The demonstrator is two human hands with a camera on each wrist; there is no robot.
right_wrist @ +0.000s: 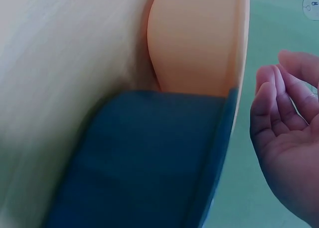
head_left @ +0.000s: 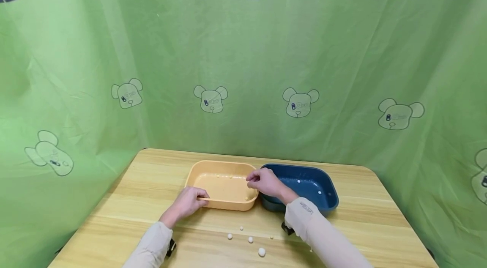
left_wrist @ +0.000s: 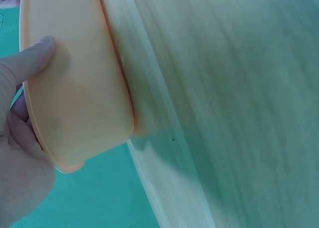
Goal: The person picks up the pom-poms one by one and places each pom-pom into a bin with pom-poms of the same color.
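An orange basin stands on the table, with a few small yellowish balls inside. My left hand grips its near-left rim; the left wrist view shows the thumb against the outer wall and the fingers over the rim. Above the basin's right end hovers my right hand, its fingers loosely bent and nothing visible between them. A dark blue basin sits directly to the right, under my right forearm, holding small white balls.
In front of the basins, several white balls of different sizes, the biggest nearest me, lie on the wooden table beside a tiny yellowish ball. A green printed curtain hangs behind and along both sides.
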